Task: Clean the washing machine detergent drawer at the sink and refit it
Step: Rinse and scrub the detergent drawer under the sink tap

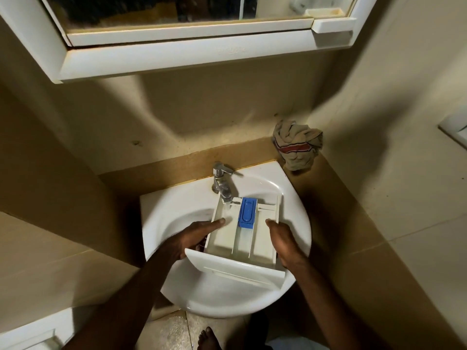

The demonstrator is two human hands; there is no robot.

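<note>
The white detergent drawer point(255, 245) rests across the white sink point(177, 213), its front panel toward me and its blue insert point(247, 212) in the middle compartment. Water runs from the chrome tap point(222, 181) into the drawer's left compartment. My left hand point(194, 237) grips the drawer's left wall, with a finger stretched into the left compartment under the stream. My right hand point(283, 239) holds the right wall, thumb lying along its top edge.
A crumpled beige cloth with a red stripe point(298, 147) sits on the ledge at the sink's back right corner. A white mirror cabinet point(187, 54) hangs above. Walls close in on both sides. My bare foot point(208, 338) stands on the floor below.
</note>
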